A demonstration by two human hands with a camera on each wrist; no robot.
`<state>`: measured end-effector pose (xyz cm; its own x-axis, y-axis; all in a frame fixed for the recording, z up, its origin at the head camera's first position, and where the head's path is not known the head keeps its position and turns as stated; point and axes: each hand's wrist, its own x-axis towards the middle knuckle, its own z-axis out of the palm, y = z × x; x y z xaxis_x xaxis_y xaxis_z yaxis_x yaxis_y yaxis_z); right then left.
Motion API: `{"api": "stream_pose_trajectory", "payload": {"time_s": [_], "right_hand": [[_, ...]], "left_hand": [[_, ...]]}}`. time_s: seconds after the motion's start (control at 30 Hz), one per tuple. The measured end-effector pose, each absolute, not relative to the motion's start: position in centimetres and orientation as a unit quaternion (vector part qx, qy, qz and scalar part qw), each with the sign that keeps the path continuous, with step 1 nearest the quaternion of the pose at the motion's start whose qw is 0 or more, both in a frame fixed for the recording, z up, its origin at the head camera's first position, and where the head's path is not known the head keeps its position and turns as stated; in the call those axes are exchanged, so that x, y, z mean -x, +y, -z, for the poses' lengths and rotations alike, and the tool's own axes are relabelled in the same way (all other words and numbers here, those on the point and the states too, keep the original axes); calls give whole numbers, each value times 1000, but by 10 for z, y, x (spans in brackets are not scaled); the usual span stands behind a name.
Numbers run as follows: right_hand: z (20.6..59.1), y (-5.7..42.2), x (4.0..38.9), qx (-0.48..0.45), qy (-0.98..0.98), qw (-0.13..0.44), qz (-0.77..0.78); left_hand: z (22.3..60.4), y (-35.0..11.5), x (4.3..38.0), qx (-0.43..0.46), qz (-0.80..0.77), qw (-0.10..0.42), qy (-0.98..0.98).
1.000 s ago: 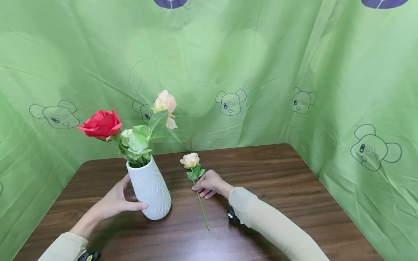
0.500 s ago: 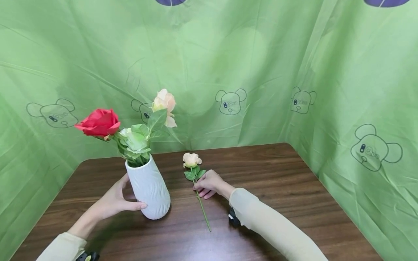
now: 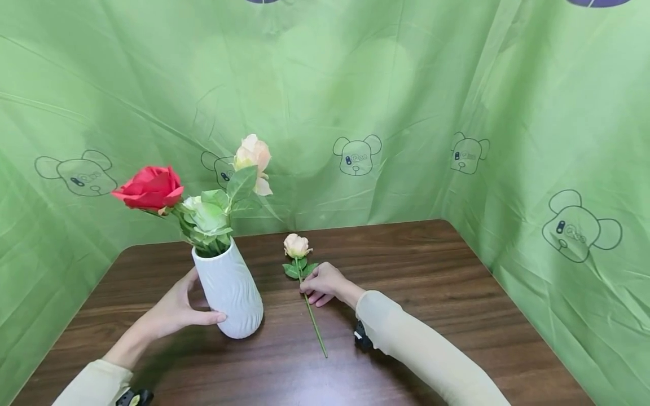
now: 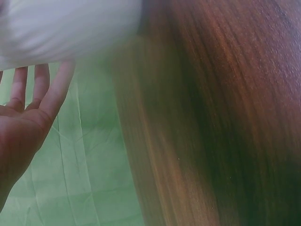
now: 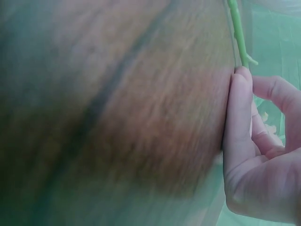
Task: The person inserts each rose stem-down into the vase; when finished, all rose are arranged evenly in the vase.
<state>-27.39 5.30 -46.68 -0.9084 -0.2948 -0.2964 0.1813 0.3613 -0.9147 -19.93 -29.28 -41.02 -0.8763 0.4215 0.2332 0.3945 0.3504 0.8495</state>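
A ribbed white vase (image 3: 231,296) stands left of centre in the head view. My left hand (image 3: 175,309) holds it from the left, thumb on the near side and fingers partly hidden behind. In the left wrist view the fingers (image 4: 57,92) reach up to the vase's side (image 4: 70,28). Out of its mouth rise a red rose (image 3: 149,189), a pale green flower (image 3: 208,217) and a peach flower (image 3: 253,155). To the right, my right hand (image 3: 327,285) pinches the green stem (image 5: 239,37) of a small peach rose (image 3: 297,246) just below its leaves, bloom pointing away.
The brown wooden table (image 3: 406,270) has rounded far corners. Green cloth (image 3: 304,101) with bear-head drawings hangs behind it and along both sides. Dark devices sit at both wrists, such as the right wrist camera (image 3: 362,336).
The peach rose has turned slightly in my right hand, its bloom and leaves shifting. My left hand stays on the vase, and the whole head view has shifted a little.
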Motion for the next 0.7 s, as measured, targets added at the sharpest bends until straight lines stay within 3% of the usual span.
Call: {"api": "stream_pose_trajectory", "payload": {"time_s": [0.7], "right_hand": [[463, 57, 272, 50, 769, 237, 592]], "left_hand": [[410, -292, 199, -249, -516, 14, 819]]}}
